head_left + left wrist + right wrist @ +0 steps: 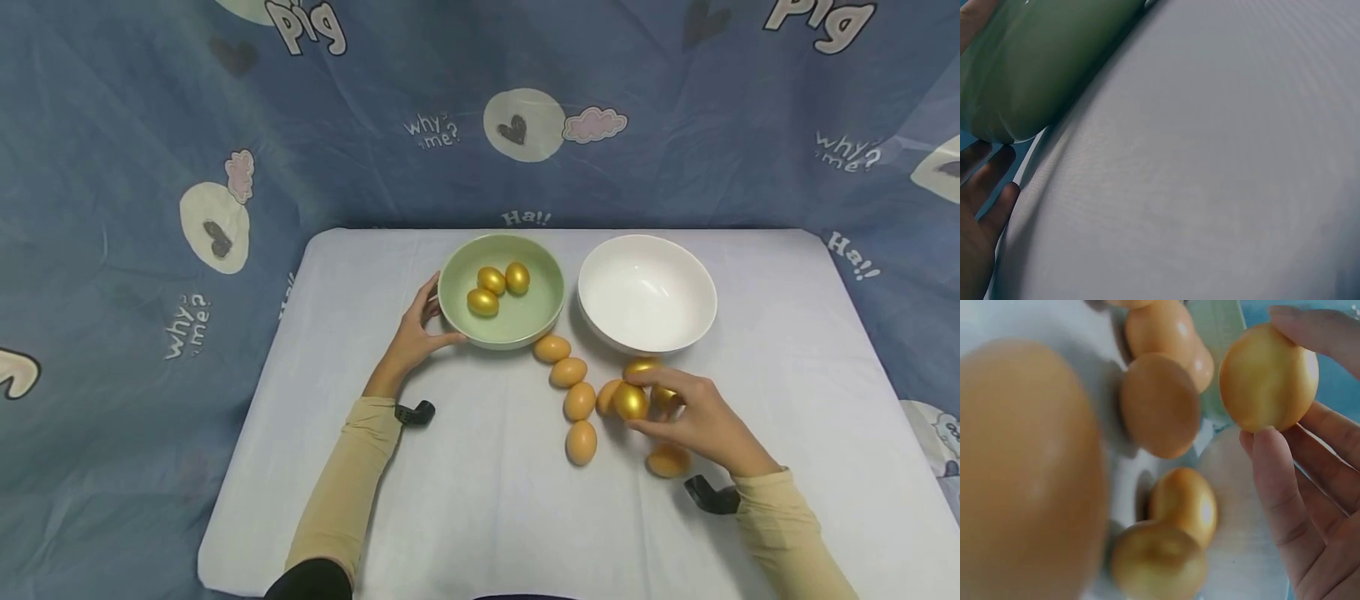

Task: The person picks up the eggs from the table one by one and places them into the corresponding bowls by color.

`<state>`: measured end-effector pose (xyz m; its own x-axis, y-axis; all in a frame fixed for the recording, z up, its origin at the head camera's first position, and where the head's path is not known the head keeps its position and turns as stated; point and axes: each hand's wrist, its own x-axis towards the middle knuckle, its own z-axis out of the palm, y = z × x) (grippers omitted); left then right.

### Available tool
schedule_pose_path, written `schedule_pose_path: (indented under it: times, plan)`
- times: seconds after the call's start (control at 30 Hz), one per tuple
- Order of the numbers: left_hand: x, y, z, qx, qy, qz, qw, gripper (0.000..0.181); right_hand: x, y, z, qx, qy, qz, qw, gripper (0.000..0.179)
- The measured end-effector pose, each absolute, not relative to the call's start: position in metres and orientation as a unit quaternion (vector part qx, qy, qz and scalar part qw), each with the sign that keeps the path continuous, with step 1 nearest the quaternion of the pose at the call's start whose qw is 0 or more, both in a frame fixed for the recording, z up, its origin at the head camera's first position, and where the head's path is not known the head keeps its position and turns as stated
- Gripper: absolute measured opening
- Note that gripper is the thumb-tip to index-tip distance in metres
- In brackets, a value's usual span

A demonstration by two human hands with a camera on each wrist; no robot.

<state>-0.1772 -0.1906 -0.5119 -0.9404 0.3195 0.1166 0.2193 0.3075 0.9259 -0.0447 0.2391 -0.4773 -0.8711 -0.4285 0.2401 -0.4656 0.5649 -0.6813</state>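
My left hand (414,337) holds the green bowl (536,310) at its left side, thumb along the near side and fingers around the far left. Three golden eggs (483,302) lie inside that bowl. In the left wrist view, fingertips (1004,153) meet the bowl's lower wall. My right hand (697,414) pinches a golden egg (1269,378) between thumb and fingers, above the table. Below it are two more golden eggs (1184,503), partly hidden by the hand in the head view. Several brown eggs (581,442) lie around there, one of them close under the right wrist.
A white bowl (648,292) with nothing inside stands right of the green bowl, just beyond the right hand. Brown eggs form a loose line from the green bowl toward the near side. A white cloth covers the table (480,517); a blue printed curtain (420,75) hangs behind.
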Motion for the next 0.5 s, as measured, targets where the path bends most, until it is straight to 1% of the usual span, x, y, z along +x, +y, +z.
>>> schedule_pose_path:
  times: [0.3, 0.5]
  plan:
    - [-0.177, -0.191, -0.51, 0.165, 0.806, 0.566, 0.051, 0.114, -0.057, 0.228, -0.46, 0.275, -0.86, 0.429, 0.013, 0.057]
    - [-0.178, -0.192, -0.513, 0.165, 0.806, 0.566, 0.05, 0.114, -0.07, 0.223, -0.449, 0.302, -0.857, 0.417, 0.02, 0.058]
